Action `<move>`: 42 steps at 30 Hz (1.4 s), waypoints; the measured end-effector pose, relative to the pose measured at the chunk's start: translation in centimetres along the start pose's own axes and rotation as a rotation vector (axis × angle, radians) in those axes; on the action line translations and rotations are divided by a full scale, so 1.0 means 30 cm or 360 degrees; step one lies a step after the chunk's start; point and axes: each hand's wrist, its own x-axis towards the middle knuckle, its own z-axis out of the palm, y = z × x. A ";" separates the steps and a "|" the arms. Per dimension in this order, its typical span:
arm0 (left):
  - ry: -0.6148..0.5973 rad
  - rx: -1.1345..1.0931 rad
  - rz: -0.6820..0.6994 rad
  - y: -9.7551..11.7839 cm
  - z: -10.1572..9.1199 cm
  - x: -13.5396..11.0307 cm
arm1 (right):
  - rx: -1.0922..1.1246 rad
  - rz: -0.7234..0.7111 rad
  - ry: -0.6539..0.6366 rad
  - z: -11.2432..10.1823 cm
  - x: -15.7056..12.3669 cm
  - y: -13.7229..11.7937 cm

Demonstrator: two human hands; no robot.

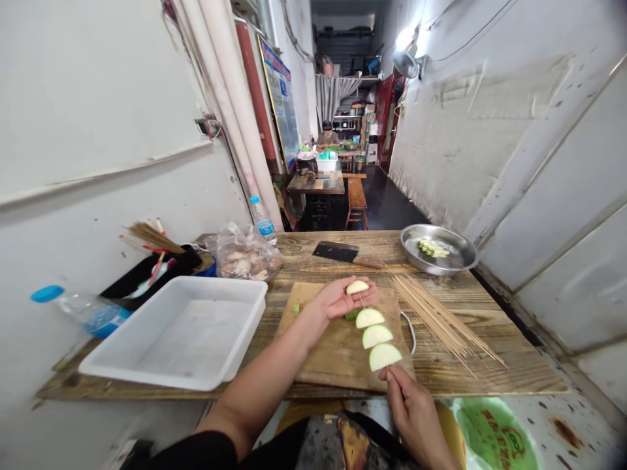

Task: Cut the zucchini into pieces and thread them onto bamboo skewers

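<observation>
My left hand (337,300) is palm up over the cutting board (323,356), holding a pale half-round zucchini slice (357,287) on its fingers. The tip of a bamboo skewer (363,302) reaches up to that slice; whether it has pierced it I cannot tell. My right hand (410,401) grips the skewer's lower end, its fingers closed around it. Three more slices (377,336), green-edged and larger toward my right hand, are threaded along the skewer. Some green pieces (351,314) lie on the board, partly hidden by my left hand.
Loose bamboo skewers (435,313) lie right of the board. A cleaver (343,253) and a steel bowl (439,249) with cut pieces sit behind. At left are a white tray (171,339), a plastic bag (245,254) and water bottles (263,222). A person (328,134) sits far back.
</observation>
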 end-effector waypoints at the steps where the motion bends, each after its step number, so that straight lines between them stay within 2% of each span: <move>1: 0.0017 0.0004 0.0004 0.002 0.007 -0.003 | 0.0002 0.0007 -0.0004 0.000 0.000 -0.001; 15: 0.0044 0.0021 -0.0011 0.009 0.046 -0.018 | -0.0037 -0.0002 0.0040 -0.009 0.012 -0.008; 22: -0.0018 -0.0035 -0.0011 0.010 0.037 -0.010 | -0.0028 -0.0066 0.0072 -0.011 0.013 -0.019; 42: 0.0057 0.0023 0.0006 0.010 0.053 -0.011 | -0.0058 -0.0094 0.0094 -0.010 0.012 -0.012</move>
